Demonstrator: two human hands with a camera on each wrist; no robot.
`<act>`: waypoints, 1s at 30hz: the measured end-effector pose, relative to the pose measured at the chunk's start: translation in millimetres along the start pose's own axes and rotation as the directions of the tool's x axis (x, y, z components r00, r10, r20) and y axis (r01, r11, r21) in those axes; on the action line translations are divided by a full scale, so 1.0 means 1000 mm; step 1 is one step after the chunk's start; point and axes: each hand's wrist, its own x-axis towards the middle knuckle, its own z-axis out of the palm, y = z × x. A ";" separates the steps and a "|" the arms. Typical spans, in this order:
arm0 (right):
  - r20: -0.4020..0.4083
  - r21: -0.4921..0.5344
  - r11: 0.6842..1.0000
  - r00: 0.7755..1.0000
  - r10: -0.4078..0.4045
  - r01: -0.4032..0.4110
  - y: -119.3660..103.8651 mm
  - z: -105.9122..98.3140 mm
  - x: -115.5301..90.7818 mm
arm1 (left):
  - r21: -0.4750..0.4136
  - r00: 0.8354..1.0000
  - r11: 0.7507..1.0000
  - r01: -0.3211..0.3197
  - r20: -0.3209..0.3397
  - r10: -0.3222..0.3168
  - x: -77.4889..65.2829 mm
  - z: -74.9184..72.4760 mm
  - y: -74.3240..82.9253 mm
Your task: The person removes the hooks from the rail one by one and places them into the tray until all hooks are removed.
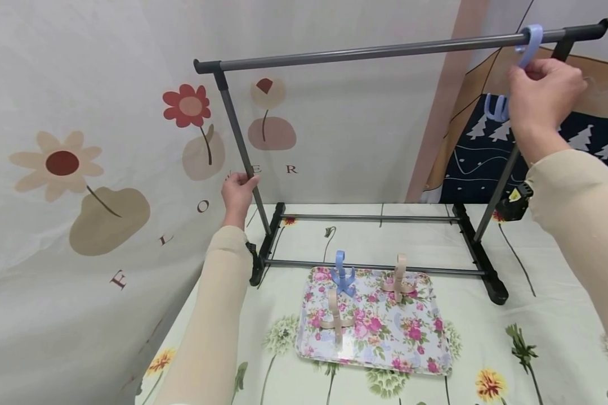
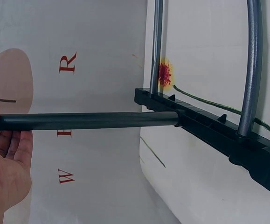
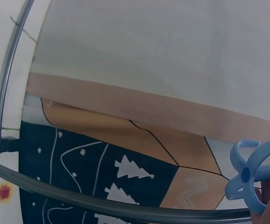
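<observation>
On the table stands a dark grey garment rack (image 1: 375,53) with a top rail and black feet. My left hand (image 1: 237,197) grips its left upright partway up; the left wrist view shows the fingers around the tube (image 2: 88,121). At the rail's right end my right hand (image 1: 544,101) pinches the stem of a light-blue multi-prong hanging hook (image 3: 245,175). This hook's upper curve lies over the rail, and its lower prongs show left of the hand. A floral tray (image 1: 380,343) in front carries another blue hook (image 1: 342,275) and two beige hooks (image 1: 398,281).
The tray lies on a flower-printed tablecloth (image 1: 552,304), just in front of the rack's lower crossbars (image 1: 370,217). Behind hangs a pale curtain (image 1: 344,140) with flower prints. A dark cloth (image 1: 473,163) with white trees hangs at the right, behind the right upright.
</observation>
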 end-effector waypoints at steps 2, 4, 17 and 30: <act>-0.018 -0.036 0.999 1.000 -0.007 0.006 -0.004 0.001 0.000 | 0.005 1.000 1.000 0.001 0.000 -0.001 0.000 0.000 0.001; -0.034 -0.070 0.998 0.999 -0.010 0.008 -0.007 0.001 0.000 | 0.010 1.000 1.000 0.004 0.000 -0.004 -0.001 0.000 0.002; -0.127 -0.125 0.992 0.992 0.012 -0.028 -0.018 0.002 0.003 | -0.002 1.000 1.000 0.004 -0.010 -0.004 0.000 0.001 0.000; -0.141 -0.167 0.986 0.990 -0.007 -0.017 -0.036 0.000 0.008 | -0.001 1.000 1.000 0.015 0.011 -0.015 -0.005 0.004 0.005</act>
